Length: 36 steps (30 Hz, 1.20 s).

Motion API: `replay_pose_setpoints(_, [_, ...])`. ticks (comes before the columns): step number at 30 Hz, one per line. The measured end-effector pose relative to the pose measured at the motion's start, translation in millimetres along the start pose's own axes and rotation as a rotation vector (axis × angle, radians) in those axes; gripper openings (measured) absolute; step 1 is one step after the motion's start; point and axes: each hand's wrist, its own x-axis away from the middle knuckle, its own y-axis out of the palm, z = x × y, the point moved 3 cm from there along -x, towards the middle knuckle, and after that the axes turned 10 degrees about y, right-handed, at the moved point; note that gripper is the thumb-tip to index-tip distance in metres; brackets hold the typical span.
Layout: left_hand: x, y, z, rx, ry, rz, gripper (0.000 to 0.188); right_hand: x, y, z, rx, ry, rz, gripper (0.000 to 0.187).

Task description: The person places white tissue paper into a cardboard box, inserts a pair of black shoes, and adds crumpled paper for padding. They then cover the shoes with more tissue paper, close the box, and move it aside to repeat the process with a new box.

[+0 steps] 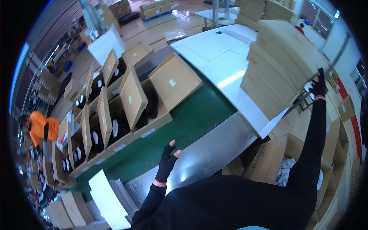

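Observation:
My left hand [168, 159], in a black fingerless glove, hovers over the metal edge of the line with its fingers apart and nothing in it. Beyond it, on the green conveyor belt [203, 115], stand open cardboard shoe boxes [174, 76] holding black shoes [152, 103] with white paper pieces. My right arm stretches far right, where my gloved right hand [319, 84] is at the edge of a tall stack of brown cardboard boxes [272, 69]. Its fingers are partly hidden, so its grip is unclear. The stack stands on a white table [218, 53].
A grey metal post [339, 51] slants beside my right hand. An open carton [278, 157] with crumpled paper sits below my right arm. White sheets [109, 201] stand at the lower left. A person in orange [42, 126] works at the far left.

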Motion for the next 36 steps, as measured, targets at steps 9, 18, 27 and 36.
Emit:
replay_pose_setpoints(9, [-64.0,-46.1,-108.0,-0.404,0.176,0.121,0.060,-84.8,-139.4,2.4,-0.129,0.344,-0.208,0.067])
replay_pose_setpoints(18, [-170.6,-137.7,-149.9,-1.389,0.172,0.012,0.023,-9.9,-67.5,-11.9,0.943,-0.685,-0.059,0.045])
replay_pose_setpoints(27, [-44.7,-32.4,-25.3,-0.791,0.290,-0.198,0.019,366.7,279.8,-69.5,0.605,-0.591,-0.874,0.045])
replay_pose_setpoints(36, [74.8,-49.7,5.3,-0.569,0.199,0.124,0.025,533.5,323.6,21.8,0.700,-0.354,-1.635,0.051])
